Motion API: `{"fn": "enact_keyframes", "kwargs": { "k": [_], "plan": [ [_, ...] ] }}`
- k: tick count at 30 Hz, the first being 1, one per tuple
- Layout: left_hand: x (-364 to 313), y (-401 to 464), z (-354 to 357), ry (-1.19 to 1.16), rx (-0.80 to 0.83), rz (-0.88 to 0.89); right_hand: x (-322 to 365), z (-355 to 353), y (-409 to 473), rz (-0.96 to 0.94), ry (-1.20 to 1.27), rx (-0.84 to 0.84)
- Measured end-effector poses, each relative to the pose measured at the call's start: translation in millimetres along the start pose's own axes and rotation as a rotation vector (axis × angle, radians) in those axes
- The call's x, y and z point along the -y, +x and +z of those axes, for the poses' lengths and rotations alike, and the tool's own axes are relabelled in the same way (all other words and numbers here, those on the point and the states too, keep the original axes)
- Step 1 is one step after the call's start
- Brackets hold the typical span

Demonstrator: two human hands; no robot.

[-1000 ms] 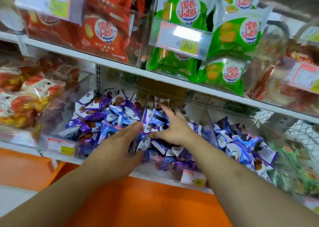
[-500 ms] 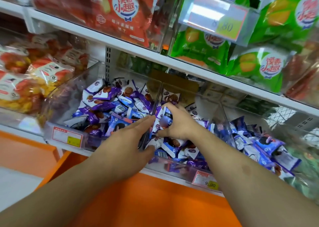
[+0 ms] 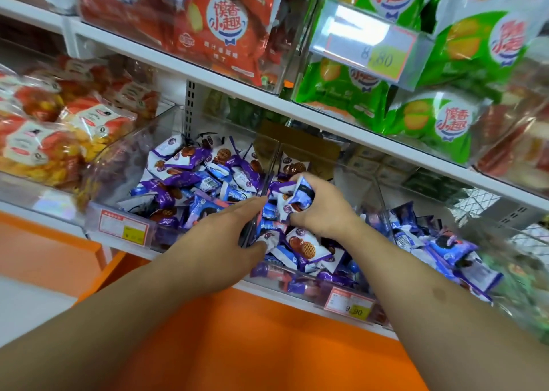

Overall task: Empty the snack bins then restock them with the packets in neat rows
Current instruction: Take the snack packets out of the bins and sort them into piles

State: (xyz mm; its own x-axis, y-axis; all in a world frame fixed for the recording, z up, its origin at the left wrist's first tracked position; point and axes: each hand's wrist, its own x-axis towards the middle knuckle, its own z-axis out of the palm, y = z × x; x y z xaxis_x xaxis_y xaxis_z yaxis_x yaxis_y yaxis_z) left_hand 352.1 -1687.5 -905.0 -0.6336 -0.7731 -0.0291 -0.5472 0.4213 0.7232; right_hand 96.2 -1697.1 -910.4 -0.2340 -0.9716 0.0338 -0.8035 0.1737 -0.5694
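White shop shelving (image 3: 166, 64) fills the view, with an orange panel (image 3: 267, 340) below the lower shelf. On the upper shelf, clear bins hold red snack bags (image 3: 219, 28) on the left and green snack bags (image 3: 445, 64) on the right, with a price tag (image 3: 368, 43) clipped to the front of the green bin. Lower down on the far left sits a bin of orange and yellow packets (image 3: 53, 135). Three clear bins stand side by side on the lower shelf, all heaped loosely with small purple, blue and white packets: the left bin (image 3: 118, 182), the middle bin (image 3: 297, 280) and the right bin (image 3: 445, 242). A person reaches in with both bare arms. Their left hand (image 3: 219, 242) lies mostly flat with its fingers nearly straight, its grip open, the fingertips at the clear divider (image 3: 261, 200) between the left and middle bins, the thumb touching a packet at the front of the middle bin. Their right hand (image 3: 320, 206) is inside the middle bin, its grip curled tight around a bunch of packets (image 3: 294, 196) held just above the heap. Price labels (image 3: 347, 304) are fixed to the bin fronts.
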Motion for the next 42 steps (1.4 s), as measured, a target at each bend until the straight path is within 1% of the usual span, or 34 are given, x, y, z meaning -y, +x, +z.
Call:
{"fn": "enact_keyframes", "kwargs": {
  "k": [3,6,8,9,10,11,14,16,20,21,24,28,31,34,39,42],
  "plan": [
    [-2,-1,0,-0.019,-0.023,0.008,8,-18,-15,0.061,0.156,-0.076],
    [-13,-5,-4,0.003,-0.144,0.048,20,-38,-43,0.072,0.316,-0.146],
    [-27,-10,-6,-0.065,-0.232,0.063,30,-47,-75,0.034,0.416,-0.155],
    [-34,-13,-5,-0.147,-0.238,0.072,34,-49,-93,0.008,0.478,-0.149],
    [-39,-17,-3,-0.245,-0.203,0.08,39,-50,-112,-0.006,0.547,-0.144],
    [-43,-22,-1,-0.341,-0.126,0.087,41,-48,-129,-0.009,0.615,-0.132],
    [-51,-38,14,-0.576,0.174,0.1,40,-39,-176,0.049,0.778,-0.068],
    [-57,-49,28,-0.694,0.304,0.092,34,-32,-202,0.093,0.887,-0.009],
    [-64,-67,61,-0.932,0.403,-0.02,18,-24,-242,0.164,1.044,0.042],
    [-65,-70,68,-0.995,0.409,-0.052,10,-23,-249,0.183,1.067,0.032],
    [-63,-73,84,-1.127,0.371,-0.135,-10,-25,-264,0.303,1.127,-0.075],
    [-63,-75,99,-1.132,0.369,-0.138,-20,-27,-271,0.334,1.17,-0.078],
    [-63,-76,111,-1.116,0.383,-0.138,-34,-29,-274,0.365,1.102,-0.07],
    [-65,-74,127,-1.069,0.406,-0.153,-53,-26,-278,0.417,1.091,-0.027],
    [-65,-68,158,-0.947,0.359,-0.207,-84,-17,-285,0.518,0.974,-0.078],
    [-61,-59,178,-0.853,0.34,-0.247,-107,-22,-293,0.618,0.87,-0.101]
  ]
}}
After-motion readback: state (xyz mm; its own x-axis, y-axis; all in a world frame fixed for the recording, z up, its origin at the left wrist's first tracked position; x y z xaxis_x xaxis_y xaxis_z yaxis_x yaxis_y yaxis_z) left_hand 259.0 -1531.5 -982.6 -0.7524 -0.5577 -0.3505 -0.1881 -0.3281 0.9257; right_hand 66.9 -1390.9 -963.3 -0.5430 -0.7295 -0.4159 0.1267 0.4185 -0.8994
